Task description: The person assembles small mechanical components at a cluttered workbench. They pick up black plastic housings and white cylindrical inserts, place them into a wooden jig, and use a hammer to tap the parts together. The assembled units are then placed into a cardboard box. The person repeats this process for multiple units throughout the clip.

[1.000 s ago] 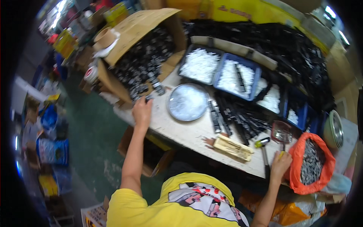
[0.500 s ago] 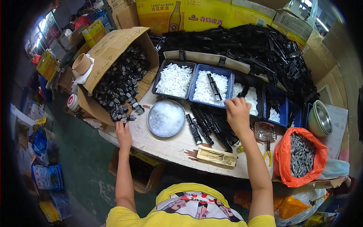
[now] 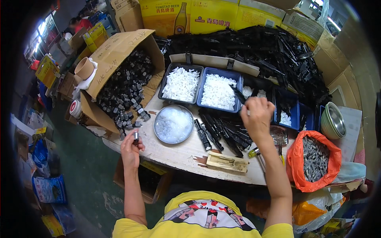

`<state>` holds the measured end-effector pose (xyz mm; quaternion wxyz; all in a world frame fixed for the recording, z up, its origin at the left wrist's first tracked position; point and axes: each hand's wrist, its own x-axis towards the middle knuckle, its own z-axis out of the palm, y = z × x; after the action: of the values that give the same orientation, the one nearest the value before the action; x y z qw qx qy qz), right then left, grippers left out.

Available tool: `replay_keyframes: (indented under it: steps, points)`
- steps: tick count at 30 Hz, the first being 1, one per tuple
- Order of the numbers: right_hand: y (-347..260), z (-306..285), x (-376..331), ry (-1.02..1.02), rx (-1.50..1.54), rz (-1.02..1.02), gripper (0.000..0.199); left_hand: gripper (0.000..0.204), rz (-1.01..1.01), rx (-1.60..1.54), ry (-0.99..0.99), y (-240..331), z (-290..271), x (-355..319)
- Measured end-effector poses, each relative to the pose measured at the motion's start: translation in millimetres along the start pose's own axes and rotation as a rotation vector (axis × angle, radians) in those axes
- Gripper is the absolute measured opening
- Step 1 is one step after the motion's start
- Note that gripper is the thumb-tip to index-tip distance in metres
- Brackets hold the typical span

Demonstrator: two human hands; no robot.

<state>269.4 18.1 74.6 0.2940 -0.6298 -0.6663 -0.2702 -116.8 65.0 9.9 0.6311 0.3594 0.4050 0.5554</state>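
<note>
My left hand (image 3: 129, 152) is closed on a small dark block with a shiny metal face (image 3: 136, 136), just in front of the tipped carton's opening. Several similar metal blocks (image 3: 127, 85) spill out of that carton (image 3: 115, 49). Over the bins, my right hand (image 3: 258, 119) grips a long black part (image 3: 238, 94), whose far end points up and left over the rim of a blue bin of white plastic pieces (image 3: 219, 91). The fingers hide its near end. Below that hand, several long black parts (image 3: 222, 129) lie side by side on the bench.
A round metal pan (image 3: 173, 124) with whitish contents stands mid-bench, near a wooden jig (image 3: 227, 162). On the right are an orange bag of grey parts (image 3: 315, 158) and stacked bowls (image 3: 333, 121). Black parts are heaped (image 3: 270, 51) at the back.
My right hand has lifted the black part that lay across the blue bin. My left hand has drawn back slightly from the pile, turning up with a metal block in its fingers.
</note>
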Motion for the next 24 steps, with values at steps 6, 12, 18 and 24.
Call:
replay_keyframes:
  steps: [6,12,18,24]
  points:
    - [-25.8,-93.3,-54.0,-0.405,-0.212,-0.058,0.015,0.033,-0.260,-0.060,-0.177,-12.8,36.5,-26.9]
    - [-65.9,-62.6,-94.9,-0.680,0.042,0.005,0.008,0.028,-0.415,0.063,-0.326,-29.0,72.5,-40.7]
    - [-112.3,-6.0,-93.0,-0.617,0.441,0.358,0.011,0.024,-0.425,0.110,-0.368,-39.0,82.5,-44.9]
    - [-95.5,-2.3,-83.1,-0.847,0.982,0.816,0.013,0.018,-0.445,0.098,-0.442,-53.7,90.9,-46.0]
